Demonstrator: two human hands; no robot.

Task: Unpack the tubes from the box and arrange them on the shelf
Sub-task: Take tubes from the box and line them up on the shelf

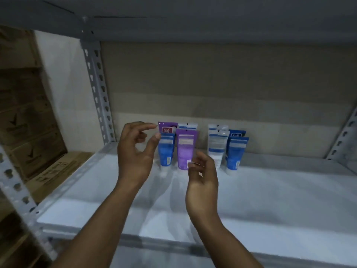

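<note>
Tubes (pixel 185 147) just beyond both hands (pixel 135 153)

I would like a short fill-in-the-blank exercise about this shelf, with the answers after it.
1. Cardboard boxes are stacked to the ____ of the shelf.
2. Directly left of the front purple tube stands a ____ tube.
3. The tubes stand with their caps pointing ____.
4. The back purple tube reads ____.
Answers: left; blue; down; Safi.

Blue, purple, white tubes (pixel 185 149)
</note>
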